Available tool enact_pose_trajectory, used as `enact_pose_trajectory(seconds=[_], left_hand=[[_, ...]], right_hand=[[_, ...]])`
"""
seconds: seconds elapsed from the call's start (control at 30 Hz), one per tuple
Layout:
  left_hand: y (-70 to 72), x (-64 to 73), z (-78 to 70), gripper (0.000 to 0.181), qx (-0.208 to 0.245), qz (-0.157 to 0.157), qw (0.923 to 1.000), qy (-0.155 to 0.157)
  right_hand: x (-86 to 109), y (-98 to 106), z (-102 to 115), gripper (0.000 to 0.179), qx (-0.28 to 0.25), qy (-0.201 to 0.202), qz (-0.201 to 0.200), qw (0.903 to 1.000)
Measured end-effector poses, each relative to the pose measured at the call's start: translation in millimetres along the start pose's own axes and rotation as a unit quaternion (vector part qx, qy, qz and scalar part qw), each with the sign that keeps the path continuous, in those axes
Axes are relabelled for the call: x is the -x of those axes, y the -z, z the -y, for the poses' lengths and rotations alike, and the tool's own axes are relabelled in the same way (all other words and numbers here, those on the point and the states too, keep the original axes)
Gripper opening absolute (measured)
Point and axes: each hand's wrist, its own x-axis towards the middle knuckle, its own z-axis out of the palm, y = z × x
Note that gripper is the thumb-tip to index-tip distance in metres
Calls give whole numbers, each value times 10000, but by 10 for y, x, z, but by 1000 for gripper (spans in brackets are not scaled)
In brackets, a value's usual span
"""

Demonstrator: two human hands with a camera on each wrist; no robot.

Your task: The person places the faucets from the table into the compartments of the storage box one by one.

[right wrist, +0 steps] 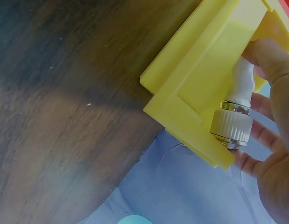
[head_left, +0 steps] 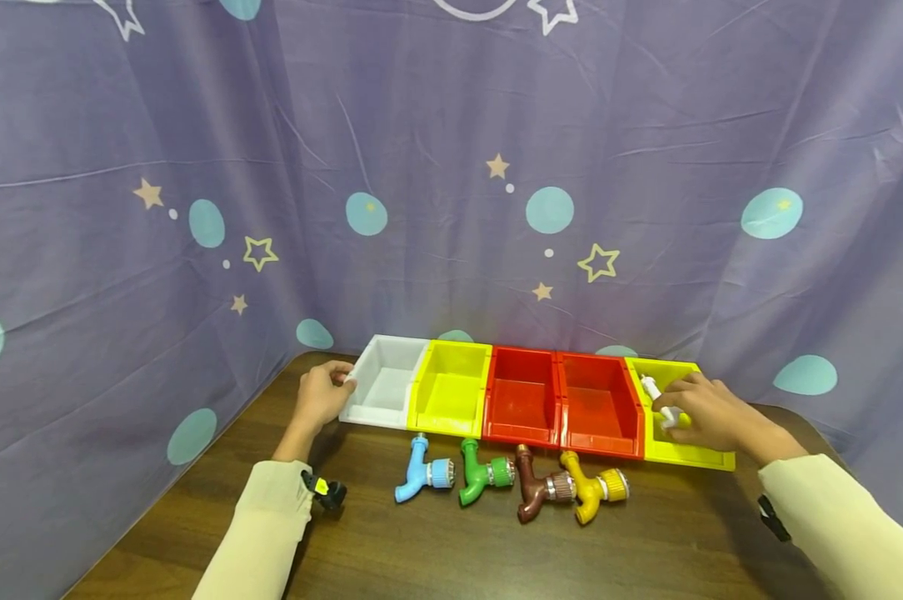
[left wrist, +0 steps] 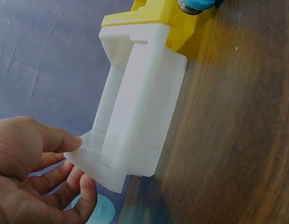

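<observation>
At the left end of a row of joined bins, my left hand [head_left: 322, 393] pinches the side rim of the white bin [head_left: 384, 415]. Its thumb lies over the rim and the fingers curl underneath in the left wrist view. At the row's right end, my right hand [head_left: 710, 417] reaches over the yellow bin [head_left: 691, 454] and grips a white tap [right wrist: 234, 122]. The tap lies partly inside that bin, with its ribbed knob and metal rings close to the bin's edge in the right wrist view. My fingers partly hide its spout.
Between the end bins stand another yellow bin [head_left: 451, 404] and two red bins [head_left: 522, 408]. In front lie a blue tap [head_left: 417, 471], a green tap [head_left: 476, 471], a brown tap [head_left: 530, 483] and a yellow tap [head_left: 588, 492] on the wooden table [head_left: 421, 558]. A patterned curtain [head_left: 436, 167] hangs behind.
</observation>
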Motion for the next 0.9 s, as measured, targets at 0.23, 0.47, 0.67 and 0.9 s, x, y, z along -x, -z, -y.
enact_pose_trajectory(seconds=[0.23,0.47,0.67,0.9], left_hand=[[5,3,-8,29,26,14,10000,-3],[18,-5,-20,28,-15,45,10000,7],[31,-19,-13,28,13,67,10000,-1],[12,-12,7,27,40,55,10000,13]], right_hand=[[-67,-23,6,22,-13,115,50,9999],[-121,-23,13,16,-17,38,220,9997],[-133,-55,-27,20,-232,97,317,9992],[-129,-163,-84,19,-571,365,112,9976]])
